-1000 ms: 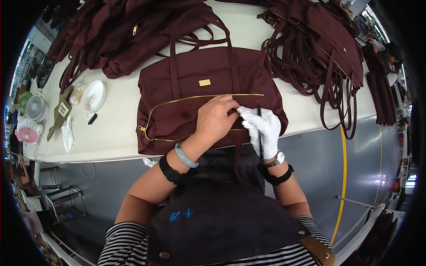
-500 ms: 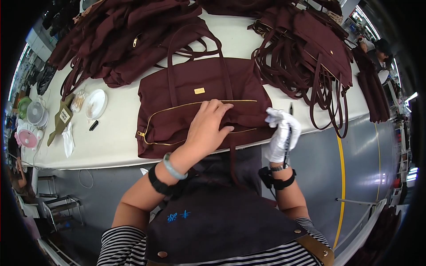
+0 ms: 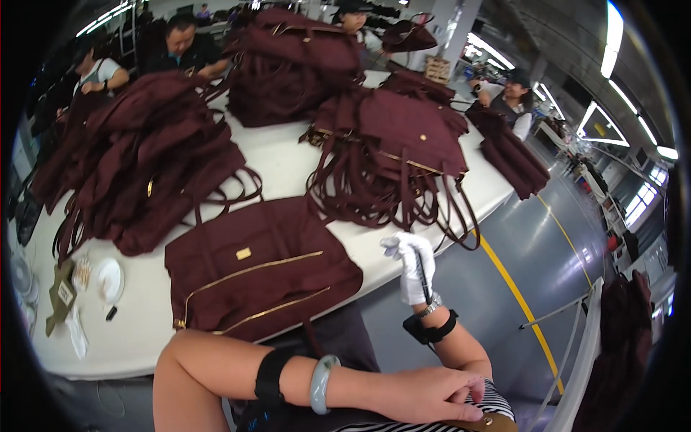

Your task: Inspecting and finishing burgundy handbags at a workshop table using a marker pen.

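A dark burgundy handbag (image 3: pixel 288 237) with gold zips and a small gold plate lies on the white table in front of me. My left hand (image 3: pixel 439 392), bare, reaches across my body at the lower right. Its fingers are curled in at my striped sleeve (image 3: pixel 500 392), beside the brown strap (image 3: pixel 497 423) of my apron; anything between them is hidden. Off the table's near edge, to the right of the handbag, my right hand (image 3: pixel 414 268) wears a white glove. A black pen (image 3: pixel 420 272) lies along its palm, held by the fingers.
Piles of burgundy bags (image 3: pixel 137 158) stand left, back and right on the table (image 3: pixel 277 158), straps trailing. At left are a white dish (image 3: pixel 109 281), a small black cap (image 3: pixel 111 313) and an olive piece (image 3: pixel 61 299). Several people work behind. A rail (image 3: pixel 576 345) stands right.
My left hand has left the handbag and crossed to my right side. The gloved right hand still holds the pen. My view has lifted and turned right, bringing co-workers into sight.
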`<state>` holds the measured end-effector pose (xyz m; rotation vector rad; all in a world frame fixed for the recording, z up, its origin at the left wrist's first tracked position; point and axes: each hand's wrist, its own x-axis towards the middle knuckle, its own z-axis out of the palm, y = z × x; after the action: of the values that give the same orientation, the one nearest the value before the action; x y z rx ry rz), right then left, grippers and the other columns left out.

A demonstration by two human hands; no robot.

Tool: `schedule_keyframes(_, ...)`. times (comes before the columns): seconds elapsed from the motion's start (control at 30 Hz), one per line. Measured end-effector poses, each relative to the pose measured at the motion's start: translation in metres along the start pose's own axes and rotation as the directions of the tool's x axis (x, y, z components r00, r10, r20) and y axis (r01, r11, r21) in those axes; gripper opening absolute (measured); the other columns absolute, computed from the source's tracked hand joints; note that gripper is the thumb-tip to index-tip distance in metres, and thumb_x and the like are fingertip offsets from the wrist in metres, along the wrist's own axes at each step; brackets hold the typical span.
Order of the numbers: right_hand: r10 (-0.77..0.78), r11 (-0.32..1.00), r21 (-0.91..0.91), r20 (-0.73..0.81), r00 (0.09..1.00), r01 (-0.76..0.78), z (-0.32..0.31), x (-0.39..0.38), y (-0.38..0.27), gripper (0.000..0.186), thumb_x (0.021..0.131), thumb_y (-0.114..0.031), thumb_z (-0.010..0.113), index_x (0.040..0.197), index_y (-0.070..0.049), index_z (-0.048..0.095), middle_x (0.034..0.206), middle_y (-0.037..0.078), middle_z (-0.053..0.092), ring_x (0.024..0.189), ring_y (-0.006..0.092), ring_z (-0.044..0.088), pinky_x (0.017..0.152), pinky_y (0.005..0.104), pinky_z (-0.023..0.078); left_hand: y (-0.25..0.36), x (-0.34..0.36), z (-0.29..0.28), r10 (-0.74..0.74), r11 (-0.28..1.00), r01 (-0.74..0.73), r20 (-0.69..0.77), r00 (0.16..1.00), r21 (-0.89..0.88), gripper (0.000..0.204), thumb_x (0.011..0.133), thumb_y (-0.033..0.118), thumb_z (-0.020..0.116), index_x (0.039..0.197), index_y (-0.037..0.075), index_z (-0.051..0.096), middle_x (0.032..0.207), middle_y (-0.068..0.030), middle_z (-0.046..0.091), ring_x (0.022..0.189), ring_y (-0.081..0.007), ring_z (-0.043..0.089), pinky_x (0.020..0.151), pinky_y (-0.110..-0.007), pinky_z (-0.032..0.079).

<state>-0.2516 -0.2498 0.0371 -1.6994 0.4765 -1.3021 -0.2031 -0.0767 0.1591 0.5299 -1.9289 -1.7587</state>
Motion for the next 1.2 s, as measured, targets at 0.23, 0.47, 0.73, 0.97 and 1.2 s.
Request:
schedule_keyframes(0.23,0.044,0.994,0.091,0.12,0.992,-0.055,-0.001,-0.002,-0.003,0.018,0.101,-0.01,0.053,0.112,0.001,0.062,0.105,0.014,0.072,0.09,0.0171,0.067,0.084,0.0305,0.053,0.06,0.017,0.022,0.121,0.987,-0.113,0.073,0.99,-0.114,0.042,0.083,0.023,0.074,0.118,0.004,0.06,0.093,-0.0124,0.07,0.089,-0.0242,0.067,0.076,-0.034,0.051)
schedule_keyframes(0.47,0.065,0.983,0.134,0.373,0.925,-0.123,0.038,0.02,0.004,0.024,0.101,-0.007,0.051,0.121,0.0,0.063,0.106,0.012,0.071,0.092,0.016,0.066,0.085,0.0296,0.054,0.09,0.037,0.048,0.221,0.975,-0.2,0.347,0.911,-0.094,0.049,0.075,0.028,0.078,0.116,0.004,0.064,0.09,-0.0122,0.074,0.086,-0.0287,0.071,0.074,-0.04,0.053)
schedule_keyframes(0.73,-0.079,0.976,0.218,0.343,0.936,0.002,0.07,-0.021,0.006,0.025,0.094,0.007,0.054,0.112,-0.002,0.068,0.096,0.012,0.073,0.081,0.0156,0.066,0.075,0.0259,0.053,0.038,-0.067,-0.008,0.455,0.845,-0.288,-0.324,0.829,0.449,0.033,0.099,0.023,0.061,0.126,0.004,0.059,0.098,-0.0065,0.072,0.097,-0.0245,0.067,0.086,-0.036,0.053)
schedule_keyframes(0.97,0.027,0.999,0.004,0.474,0.88,-0.033,0.079,-0.04,-0.008,0.022,0.092,-0.013,0.054,0.101,-0.002,0.071,0.088,0.011,0.072,0.072,0.0241,0.067,0.07,0.0342,0.052,-0.056,-0.199,0.006,-0.005,0.876,0.461,-0.954,0.299,0.14,0.007,0.086,0.002,0.069,0.093,0.002,0.071,0.094,-0.0073,0.073,0.089,-0.0195,0.068,0.083,-0.033,0.053)
schedule_keyframes(1.2,-0.13,0.943,0.332,0.28,0.951,0.03,0.1,-0.048,0.009,0.019,0.1,-0.006,0.053,0.117,-0.001,0.06,0.109,0.023,0.069,0.077,0.0195,0.069,0.065,0.0263,0.053,-0.106,-0.22,0.018,0.42,0.57,0.771,-0.907,0.024,0.284,0.02,0.079,-0.002,0.072,0.098,0.002,0.07,0.103,-0.0092,0.069,0.099,-0.0293,0.062,0.084,-0.039,0.05)
